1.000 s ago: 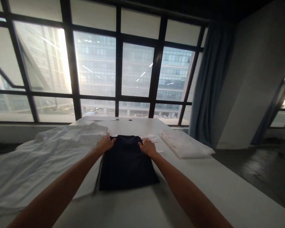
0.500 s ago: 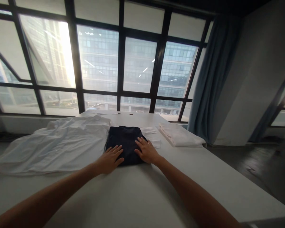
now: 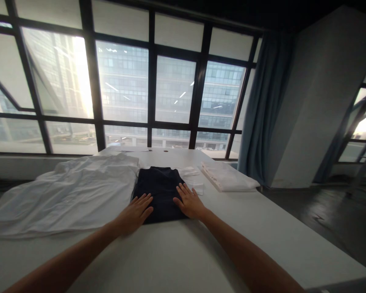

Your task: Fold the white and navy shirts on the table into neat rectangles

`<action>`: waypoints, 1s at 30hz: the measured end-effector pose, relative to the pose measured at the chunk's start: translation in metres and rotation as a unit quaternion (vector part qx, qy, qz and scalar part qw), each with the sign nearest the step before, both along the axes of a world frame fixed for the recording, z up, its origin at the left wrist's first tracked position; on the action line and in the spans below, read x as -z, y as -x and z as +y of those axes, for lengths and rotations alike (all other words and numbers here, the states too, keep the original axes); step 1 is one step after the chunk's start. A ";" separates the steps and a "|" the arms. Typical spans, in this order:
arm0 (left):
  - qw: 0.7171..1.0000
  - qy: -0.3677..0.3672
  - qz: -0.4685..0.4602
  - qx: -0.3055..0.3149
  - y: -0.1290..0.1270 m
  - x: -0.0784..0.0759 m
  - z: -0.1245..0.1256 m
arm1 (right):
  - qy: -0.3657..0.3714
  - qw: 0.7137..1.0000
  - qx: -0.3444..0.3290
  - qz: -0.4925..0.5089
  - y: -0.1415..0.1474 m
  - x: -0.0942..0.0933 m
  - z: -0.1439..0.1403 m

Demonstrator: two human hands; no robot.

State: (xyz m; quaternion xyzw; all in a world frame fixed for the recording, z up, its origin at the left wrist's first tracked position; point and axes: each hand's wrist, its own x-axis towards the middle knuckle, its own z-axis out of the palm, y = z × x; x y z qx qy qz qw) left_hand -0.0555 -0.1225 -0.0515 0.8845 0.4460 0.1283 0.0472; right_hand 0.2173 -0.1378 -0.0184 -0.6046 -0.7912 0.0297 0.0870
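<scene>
A dark navy folded garment [image 3: 160, 185] lies flat on the white table [image 3: 152, 256] in front of me; its exact kind is not clear. My left hand [image 3: 136, 213] rests on its near left edge, palm down with the fingers stretched out. On the near right side of the cloth my right hand [image 3: 189, 201] lies the same way, fingers spread. Neither hand grips the fabric. Part of a white cloth [image 3: 195, 179] shows just beyond the garment's right side.
A white shirt-like garment [image 3: 76, 195] spreads over the table's left side. At the right edge sits a folded stack of white cloth [image 3: 228, 177]. Large windows [image 3: 125, 81] stand behind the table, with a blue curtain [image 3: 262, 110] to their right.
The navy garment now looks flatter and reaches closer to me. My hands have moved slightly apart over it, the left one leftward and down. The camera view has shifted a little.
</scene>
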 end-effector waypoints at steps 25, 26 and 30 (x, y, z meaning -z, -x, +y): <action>0.993 -0.033 0.040 0.107 -0.024 -0.007 -0.020 | -0.013 0.997 -0.077 -0.011 0.014 -0.001 0.003; 0.993 -0.018 0.038 0.106 -0.026 -0.004 -0.021 | 0.028 0.997 -0.072 -0.005 0.012 0.002 0.006; 0.994 -0.011 0.025 0.109 -0.021 -0.003 -0.015 | 0.092 0.993 -0.065 0.021 0.005 0.007 0.011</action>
